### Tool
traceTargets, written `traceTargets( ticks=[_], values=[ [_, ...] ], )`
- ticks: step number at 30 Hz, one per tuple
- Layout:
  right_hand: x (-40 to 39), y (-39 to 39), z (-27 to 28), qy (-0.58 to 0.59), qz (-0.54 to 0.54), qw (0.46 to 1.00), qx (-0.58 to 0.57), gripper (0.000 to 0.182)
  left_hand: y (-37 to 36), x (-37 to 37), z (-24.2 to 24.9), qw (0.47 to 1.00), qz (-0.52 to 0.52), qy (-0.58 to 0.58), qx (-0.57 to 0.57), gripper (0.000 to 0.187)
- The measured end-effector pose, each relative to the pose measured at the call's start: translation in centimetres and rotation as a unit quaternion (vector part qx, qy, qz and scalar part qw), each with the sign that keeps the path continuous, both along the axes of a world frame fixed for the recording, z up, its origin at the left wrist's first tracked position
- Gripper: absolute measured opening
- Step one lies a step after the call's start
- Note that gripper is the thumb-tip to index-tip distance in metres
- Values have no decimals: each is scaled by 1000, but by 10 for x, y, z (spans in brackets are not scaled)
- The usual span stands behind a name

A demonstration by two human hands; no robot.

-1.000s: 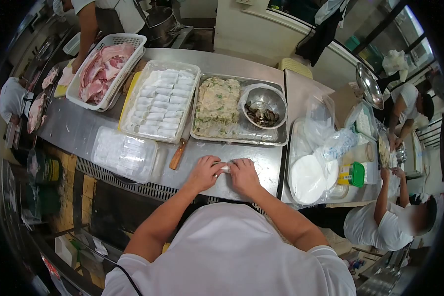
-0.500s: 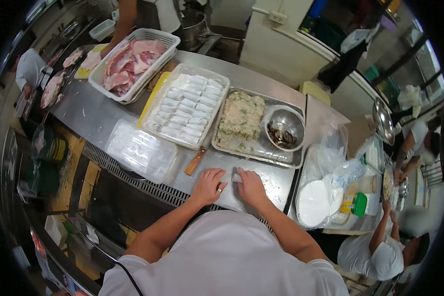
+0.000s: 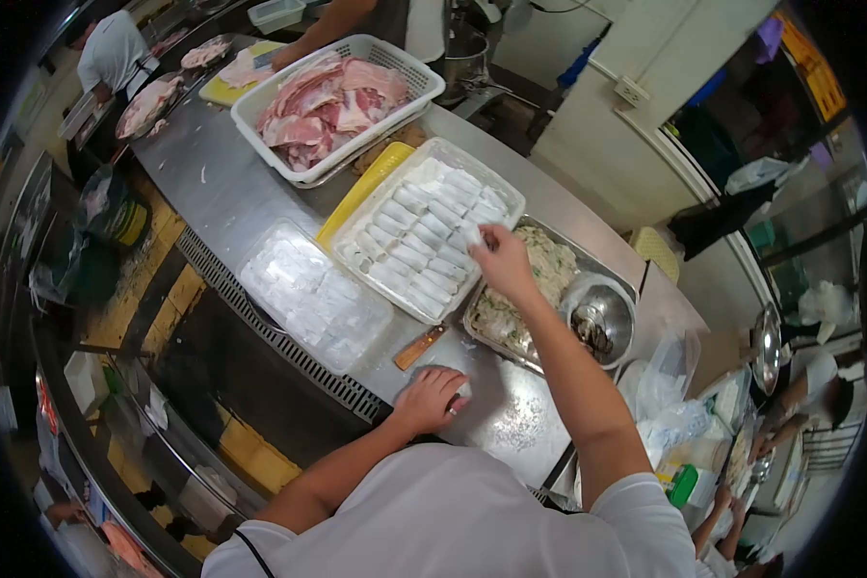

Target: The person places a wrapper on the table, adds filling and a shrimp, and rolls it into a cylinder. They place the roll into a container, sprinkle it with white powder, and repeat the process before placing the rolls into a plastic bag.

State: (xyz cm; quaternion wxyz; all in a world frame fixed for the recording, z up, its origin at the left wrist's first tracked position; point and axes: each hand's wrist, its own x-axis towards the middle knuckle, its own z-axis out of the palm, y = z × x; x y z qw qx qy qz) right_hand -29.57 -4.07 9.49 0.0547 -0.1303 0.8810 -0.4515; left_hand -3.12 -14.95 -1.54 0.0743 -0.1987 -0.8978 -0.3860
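Over the right side of a white plastic tray (image 3: 345, 252) my right hand (image 3: 503, 262) pinches a small white roll (image 3: 474, 235). Rows of similar floury white rolls (image 3: 416, 231) fill that tray. My left hand (image 3: 432, 401) rests low on the steel table with its fingers curled; a small pale thing shows at its thumb, too little of it to name. A knife with a wooden handle (image 3: 419, 348) lies between the left hand and the tray. Under my right forearm is a metal tray with a greenish-white minced filling (image 3: 546, 262), partly hidden by the arm.
A metal bowl (image 3: 618, 306) with dark pieces sits in the filling tray. A clear plastic container (image 3: 313, 294) stands at left, a yellow board (image 3: 364, 196) under the roll tray. Beyond is a white basket (image 3: 250, 116) of raw meat. Co-workers stand at left, far side and right.
My right hand has gone from the near table edge, with a small white piece, up and forward to the roll tray. My left hand stays low by the table edge. The view has turned.
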Motion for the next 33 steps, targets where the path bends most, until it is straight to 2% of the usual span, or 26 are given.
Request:
traceTargets(
  ticks=[5,8,14,17,22,25,27,29,31,33],
  values=[
    [-99,-74,-1,74,30,993,84,47,-1,1,-1,998,-8,-57,-16,46],
    [-128,-109,-9,97,52,986,126,43,-2,0,-4,999,-3,-39,3,46],
    [-160,-144,-43,25,147,941,303,41,-5,-2,-3,1000,3,-27,13,46],
    [-148,-134,-25,84,114,957,254,41,-4,-1,-4,999,4,-26,20,46],
    [-86,-86,19,120,86,982,121,38,-6,0,2,999,-13,-40,13,46],
    [-19,-33,15,137,74,985,81,35,-6,0,-1,999,-22,-32,21,48],
    [42,-3,24,55,50,994,84,32,-6,1,-2,998,-30,-29,41,49],
    [96,31,12,47,54,994,81,29,-7,2,3,999,-28,-14,23,48],
    [156,55,5,-24,7,998,59,28,-5,2,-3,999,-32,-1,12,48],
    [202,74,1,-58,-6,995,86,27,-5,2,-3,999,-37,1,20,47]
  ],
)
